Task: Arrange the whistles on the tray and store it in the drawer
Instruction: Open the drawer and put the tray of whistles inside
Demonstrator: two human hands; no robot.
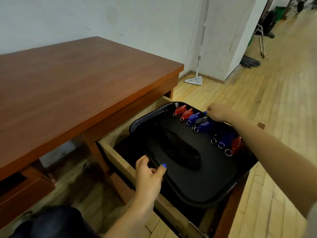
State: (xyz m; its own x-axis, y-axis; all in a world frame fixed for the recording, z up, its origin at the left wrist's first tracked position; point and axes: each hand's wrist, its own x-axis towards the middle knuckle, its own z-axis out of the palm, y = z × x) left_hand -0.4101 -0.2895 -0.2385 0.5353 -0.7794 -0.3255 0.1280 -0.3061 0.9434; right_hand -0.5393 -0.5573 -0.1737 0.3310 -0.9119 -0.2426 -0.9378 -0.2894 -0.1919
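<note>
left hand (151, 176) curled with thumb up, right hand (217, 112) fingers bent, arm outstretched

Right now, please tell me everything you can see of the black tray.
The black tray is rectangular with rounded corners, a raised rim and a matte, plastic-looking surface. It sits level in the open drawer. Red and blue whistles line its right side; a black bundle lies mid-tray. The left hand grips its left rim, the right hand its far right.

Your right forearm hides part of the red and blue plastic whistles (228, 141), right of centre. Black oval bundle (178, 148) mid-tray: too dark/blurred to ID. Open wooden drawer (120, 162) cut off at bottom edge.
</note>
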